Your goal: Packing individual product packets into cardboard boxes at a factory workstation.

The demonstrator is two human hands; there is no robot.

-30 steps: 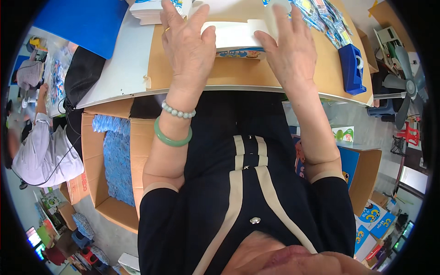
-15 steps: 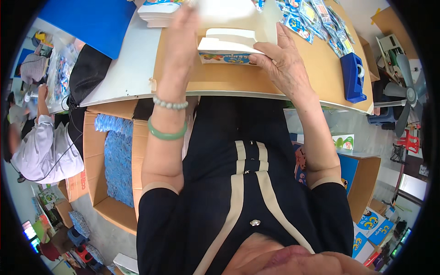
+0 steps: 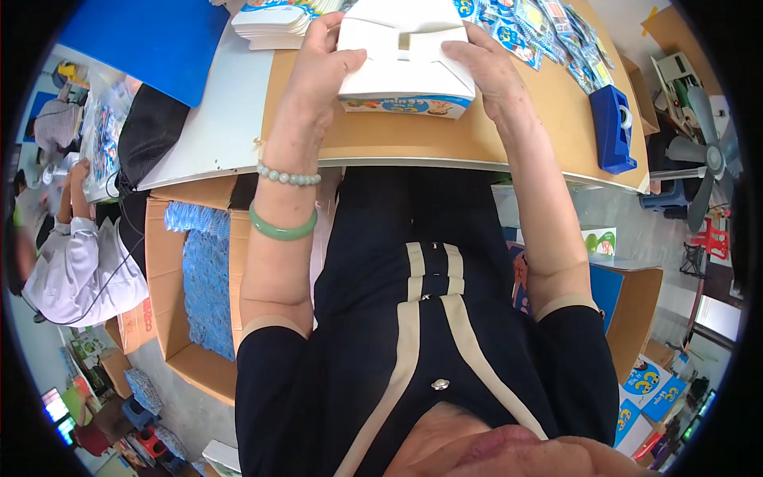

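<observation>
A small cardboard box (image 3: 409, 83), white inside with a blue printed side facing me, sits on the table near the front edge. Its white flaps are folded inward, and a narrow gap shows between them at the middle. My left hand (image 3: 321, 70) grips the box's left side, thumb on the left flap and fingers behind. On the other side my right hand (image 3: 491, 70) holds it the same way, thumb pressing the right flap. Behind my left hand lies a stack of flat printed card pieces (image 3: 270, 30). Several small blue printed packets (image 3: 548, 36) are heaped at the back right.
A blue tape dispenser (image 3: 612, 131) stands at the table's right edge. Below on the left is an open carton (image 3: 187, 367) holding blue material. A blue panel (image 3: 143, 44) covers the far left. To the left sits a person in a light shirt (image 3: 87, 270); a fan (image 3: 713, 161) is at right.
My left hand has come down from above onto the box's left side. The raised flaps now lie folded inward, and my right hand has shifted slightly to the box's right side.
</observation>
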